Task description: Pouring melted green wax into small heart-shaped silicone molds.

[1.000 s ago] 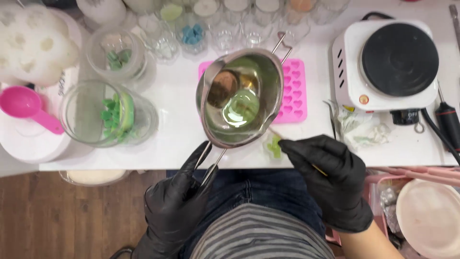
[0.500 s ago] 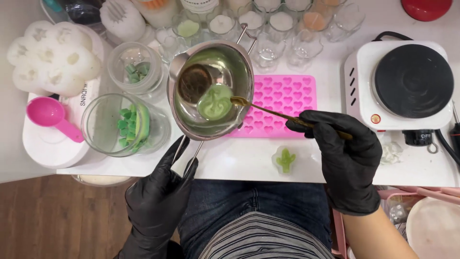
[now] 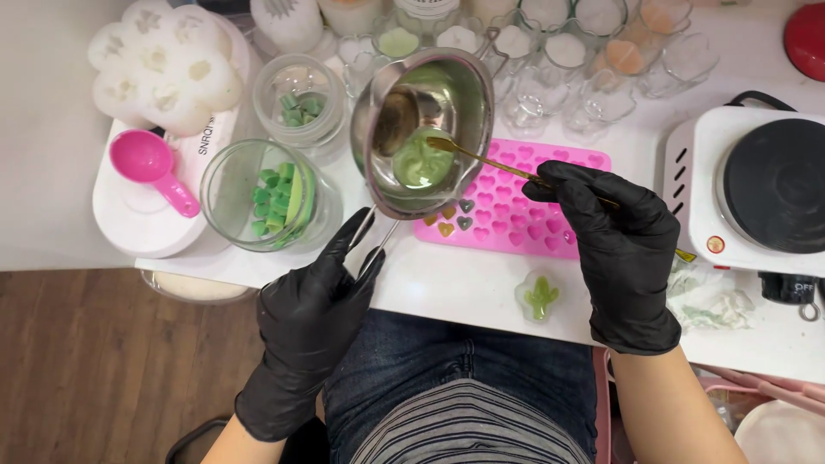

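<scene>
My left hand (image 3: 309,318), in a black glove, grips the wire handle of a small steel melting pot (image 3: 423,129) and holds it tilted above the pink heart mould (image 3: 524,210). Green melted wax (image 3: 421,161) pools in the pot's lower side. My gloved right hand (image 3: 620,249) holds a thin gold spoon (image 3: 485,159) whose tip dips into the green wax. Three heart cavities at the mould's near left corner, under the pot's rim, hold darker fill.
A glass jar of green wax pieces (image 3: 271,196) and a smaller jar (image 3: 299,99) stand left. A pink scoop (image 3: 150,163) rests on a white scale. Small glasses line the back. An electric hot plate (image 3: 756,193) stands right. A green cactus shape (image 3: 540,296) lies near the table edge.
The pot has tilted further over the mould's left end, and the spoon tip has moved into the green wax. My view has shifted slightly.
</scene>
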